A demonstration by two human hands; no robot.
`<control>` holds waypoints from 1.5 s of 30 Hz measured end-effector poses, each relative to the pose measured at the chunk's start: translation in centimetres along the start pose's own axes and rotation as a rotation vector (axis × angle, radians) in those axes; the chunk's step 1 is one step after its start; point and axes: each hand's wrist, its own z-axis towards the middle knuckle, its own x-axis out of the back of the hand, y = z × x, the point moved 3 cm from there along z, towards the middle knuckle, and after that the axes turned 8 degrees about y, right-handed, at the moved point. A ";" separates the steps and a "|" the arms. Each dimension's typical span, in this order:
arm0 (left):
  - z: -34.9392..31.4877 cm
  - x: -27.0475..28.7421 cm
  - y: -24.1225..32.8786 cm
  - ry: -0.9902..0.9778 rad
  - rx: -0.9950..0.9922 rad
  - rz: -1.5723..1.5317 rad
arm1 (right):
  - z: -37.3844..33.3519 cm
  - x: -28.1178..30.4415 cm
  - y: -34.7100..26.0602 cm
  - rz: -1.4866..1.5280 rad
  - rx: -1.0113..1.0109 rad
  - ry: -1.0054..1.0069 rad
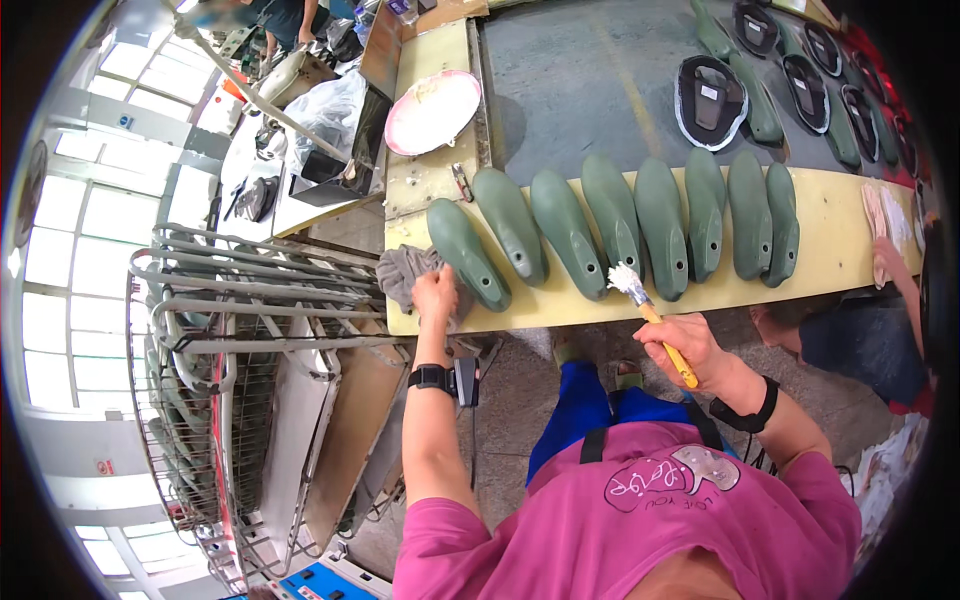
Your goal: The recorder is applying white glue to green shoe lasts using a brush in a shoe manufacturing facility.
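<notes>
A row of several green shoe lasts (655, 215) lies along the yellow board (825, 235), each with a small hole near its narrow end. My left hand (435, 294) is closed on a crumpled grey rag (402, 272) at the board's left corner, beside the leftmost last (462, 250). In my right hand (688, 350) is a paintbrush (655, 318), gripped by its yellow handle. Its white, messy bristles point away from me, close to the narrow ends of the middle lasts. My fingertips on the rag are partly hidden.
A pink-rimmed plate (432, 112) with whitish residue sits at the far left of the bench. Beyond the row, a grey conveyor belt (570, 85) carries dark shoe uppers (712, 100) and more lasts. Metal racks (270, 300) stand to my left. At right, a co-worker (850, 340) leans near the board.
</notes>
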 end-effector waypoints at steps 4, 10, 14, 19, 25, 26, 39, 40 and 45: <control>0.1 -1.7 3.8 0.286 -0.409 0.075 | 1.8 -0.3 2.5 -0.034 -0.051 0.070; 0.8 -0.7 4.1 0.220 -0.487 -0.017 | 11.8 -4.0 4.6 0.003 0.032 0.007; 3.0 0.6 -1.9 -0.212 -0.373 -0.541 | 17.9 -7.7 6.9 0.003 0.030 -0.078; 0.8 -0.1 3.1 0.276 -0.594 0.178 | 21.9 -12.4 10.3 0.021 -0.019 -0.155; 2.8 1.5 0.5 0.178 -0.390 -0.098 | 22.0 -12.4 11.2 0.027 -0.022 -0.176; 3.6 1.5 0.5 0.192 -0.362 -0.114 | 21.7 -12.0 11.5 0.026 -0.051 -0.203; -3.1 -0.7 13.2 -0.584 -0.348 -0.853 | 18.3 2.8 11.9 0.146 -0.183 -0.023; -4.4 -1.6 14.6 -0.632 -0.371 -0.835 | 18.6 3.8 11.4 0.179 -0.137 -0.010; -8.6 -7.1 20.0 -0.752 -0.470 -0.722 | 19.7 9.6 10.0 0.295 -0.034 0.038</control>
